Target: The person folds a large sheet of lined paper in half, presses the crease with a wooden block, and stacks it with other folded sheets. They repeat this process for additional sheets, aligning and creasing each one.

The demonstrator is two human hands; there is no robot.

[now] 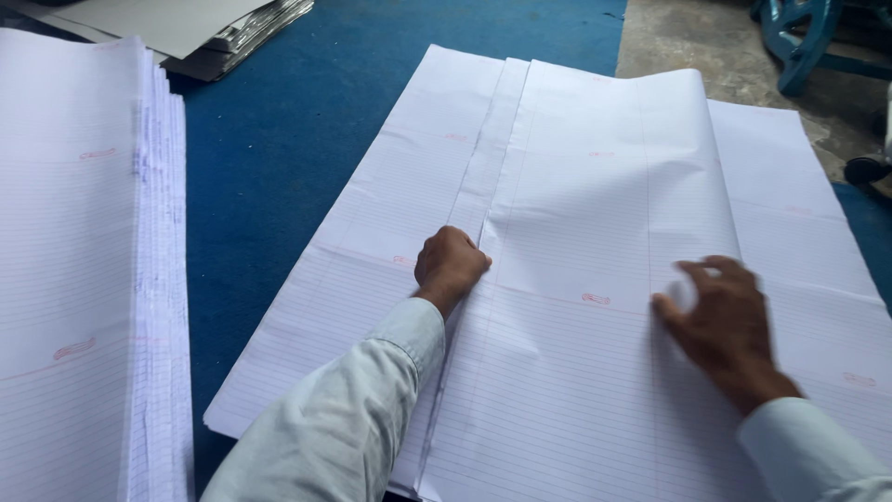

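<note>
Left hand [449,264]: fingers curled into a tight fist, knuckles pressing down on the folded sheet [595,279], right on the fold edge [485,200]. Nothing gripped inside the fist as far as I can see; fingertips are tucked under, so contact is by knuckles only.

Right hand [723,321]: fingers spread apart, flat-ish on the same sheet, at 3 o'clock from the left hand. Blurred, so I can't tell whether the tips pinch the paper or just rest on it. A small raised bit of paper shows at the thumb side; unclear.

The folded sheet is large, white, ruled, with small red marks. It lies on top of the lower sheets [344,279], which stick out at 9 o'clock of the fold. All of it is on the blue worktop [279,121], centre of view.

Paper stack [84,279] at 9 o'clock, well apart from the hands, ruled too, cut off by the left and bottom frame edges. Grey boards [223,33] at 11 o'clock, partly out of frame. Blue chair legs [799,37] on the concrete floor [706,46] at 1 o'clock, cropped at top. A dark object at the far right edge, too cropped to identify.

Both sleeves pale; the sheet's near edge runs out of frame at the bottom.
</note>
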